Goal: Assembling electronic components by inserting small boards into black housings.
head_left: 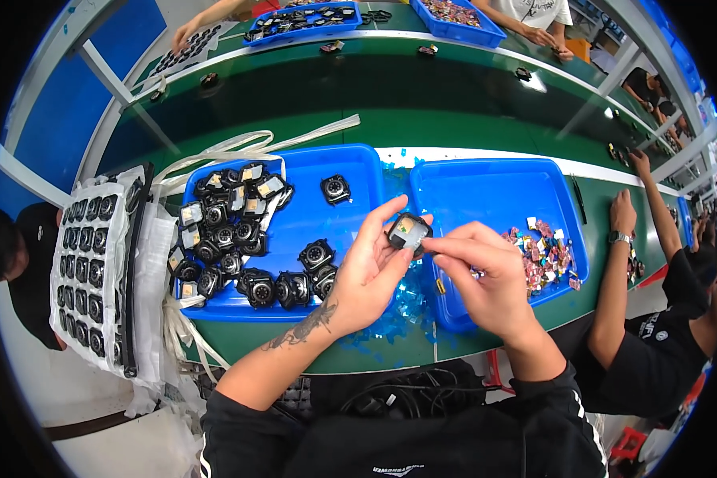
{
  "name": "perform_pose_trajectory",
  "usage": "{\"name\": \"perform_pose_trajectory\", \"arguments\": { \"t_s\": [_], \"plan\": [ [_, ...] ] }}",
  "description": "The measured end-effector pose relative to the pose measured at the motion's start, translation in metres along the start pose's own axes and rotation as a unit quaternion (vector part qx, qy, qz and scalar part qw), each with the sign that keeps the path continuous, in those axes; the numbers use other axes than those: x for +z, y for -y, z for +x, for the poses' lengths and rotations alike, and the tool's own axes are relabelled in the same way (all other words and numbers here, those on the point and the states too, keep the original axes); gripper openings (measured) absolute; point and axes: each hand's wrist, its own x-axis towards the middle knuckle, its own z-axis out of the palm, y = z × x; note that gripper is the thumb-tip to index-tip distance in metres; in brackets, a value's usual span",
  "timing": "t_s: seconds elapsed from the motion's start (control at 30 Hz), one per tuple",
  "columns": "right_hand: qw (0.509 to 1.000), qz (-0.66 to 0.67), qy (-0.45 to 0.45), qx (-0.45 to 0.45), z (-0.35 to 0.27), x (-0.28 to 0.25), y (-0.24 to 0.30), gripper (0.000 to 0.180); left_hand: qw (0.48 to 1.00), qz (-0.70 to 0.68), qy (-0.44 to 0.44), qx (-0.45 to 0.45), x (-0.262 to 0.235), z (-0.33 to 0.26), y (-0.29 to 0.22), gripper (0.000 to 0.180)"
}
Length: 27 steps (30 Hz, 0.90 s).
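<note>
My left hand (366,280) holds a black square smartwatch case (409,231) between thumb and fingers, above the gap between two blue trays. A pale silvery piece with a small yellow-green spot shows on the upturned side. My right hand (486,279) is closed in a pinch at the case's lower right edge; what is between its fingertips is too small to make out. The left blue tray (327,163) bears many similar black watch cases (223,235), some showing round backs. In the right blue tray (486,179) lies a heap of small pink, gold and white parts (546,259).
Blue film scraps (406,307) litter the green table between the trays. White straps (239,147) lie behind the left tray. A rack of watch cases (92,271) stands at far left. Beyond runs a green conveyor belt (295,107). A co-worker's arm (617,271) is at right.
</note>
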Motion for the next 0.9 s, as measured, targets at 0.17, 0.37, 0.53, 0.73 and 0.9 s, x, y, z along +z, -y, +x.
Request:
{"name": "perform_pose_trajectory", "arguments": {
  "t_s": [0.17, 0.37, 0.53, 0.73, 0.9],
  "plan": [
    [0.999, -0.038, 0.013, 0.010, 0.008, 0.005, 0.009, 0.020, 1.000, 0.008, -0.017, -0.023, -0.003, -0.004, -0.005, 0.052],
    [0.997, -0.059, 0.020, 0.043, 0.015, 0.002, 0.012, 0.013, 1.000, -0.023, 0.005, 0.000, -0.003, -0.004, -0.003, 0.043],
    [0.998, -0.067, 0.003, 0.003, 0.016, 0.004, 0.011, 0.013, 1.000, -0.023, 0.005, -0.009, -0.001, -0.006, -0.003, 0.041],
    [0.998, -0.067, -0.005, -0.016, 0.016, 0.004, 0.011, 0.012, 1.000, 0.016, 0.009, 0.008, -0.001, -0.006, -0.004, 0.041],
    [0.996, -0.086, 0.021, 0.006, 0.017, 0.001, 0.010, 0.011, 1.000, 0.019, 0.018, -0.015, -0.001, -0.007, -0.002, 0.041]
  ]
}}
